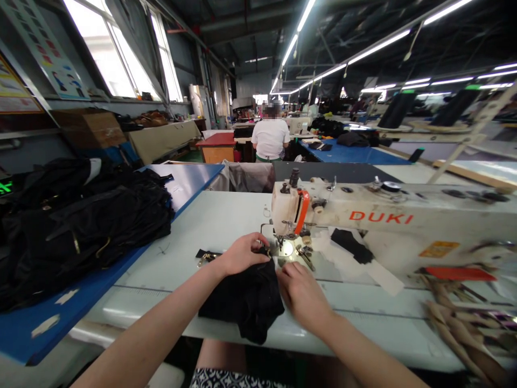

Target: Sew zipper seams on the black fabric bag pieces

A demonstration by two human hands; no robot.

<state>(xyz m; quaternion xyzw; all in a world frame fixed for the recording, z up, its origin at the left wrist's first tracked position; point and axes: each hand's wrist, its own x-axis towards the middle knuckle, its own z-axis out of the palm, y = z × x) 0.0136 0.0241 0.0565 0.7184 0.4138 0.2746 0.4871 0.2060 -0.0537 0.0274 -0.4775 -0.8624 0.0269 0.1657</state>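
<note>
A piece of black fabric [246, 302] lies bunched at the front of the sewing machine table [202, 226] and droops over its edge. My left hand [244, 253] is closed on the fabric's upper end, thumb and fingers pinching it just left of the needle. Against the fabric's right side rests my right hand [301, 288], its fingers curled and their tips partly hidden, so its grip is unclear. The sewing machine [339, 215] has its lamp lit over the needle plate. A strip with metal hardware [208, 257] lies left of my left wrist.
On the left, a large pile of black fabric pieces [81, 231] with zips covers a blue table [92, 285]. A black scrap [351, 245] and white paper [383, 275] lie under the machine arm. Beige straps [448, 328] hang at the right. Ahead sits a person in white [270, 137].
</note>
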